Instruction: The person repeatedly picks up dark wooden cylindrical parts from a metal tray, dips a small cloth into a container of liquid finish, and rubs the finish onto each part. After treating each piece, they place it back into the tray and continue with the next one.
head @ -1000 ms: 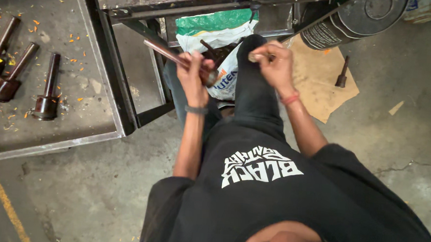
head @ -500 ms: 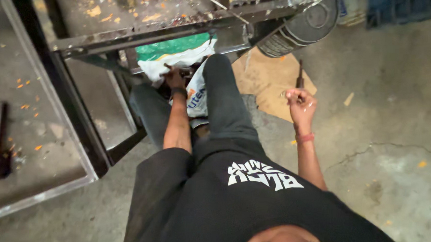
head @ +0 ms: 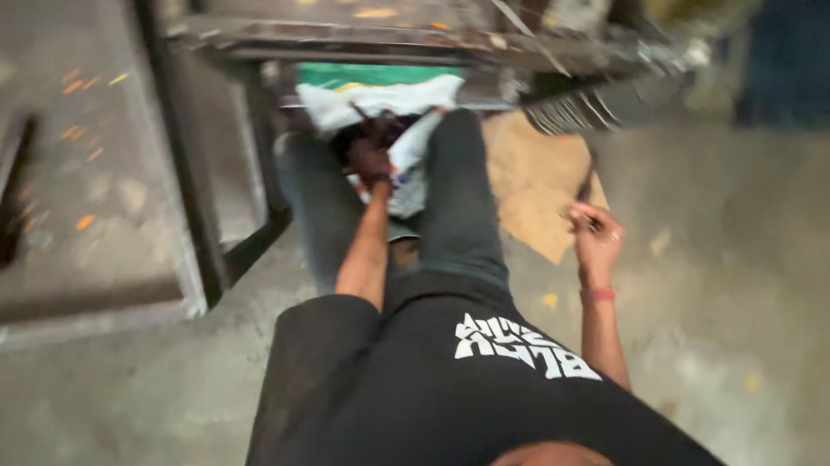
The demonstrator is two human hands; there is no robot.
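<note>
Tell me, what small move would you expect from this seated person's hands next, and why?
Probably the left hand closes its grip on something inside the white and green plastic sack between the legs: it is already reaching into the opening. The right hand is raised beside the brown cardboard sheet, apparently pinching something small, though blur hides what.

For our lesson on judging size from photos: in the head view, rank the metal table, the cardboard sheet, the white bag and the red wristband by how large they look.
1. Metal table, though partly cut off.
2. Cardboard sheet.
3. White bag, close to the cardboard and partly hidden, so that order is unsure.
4. Red wristband.
</note>
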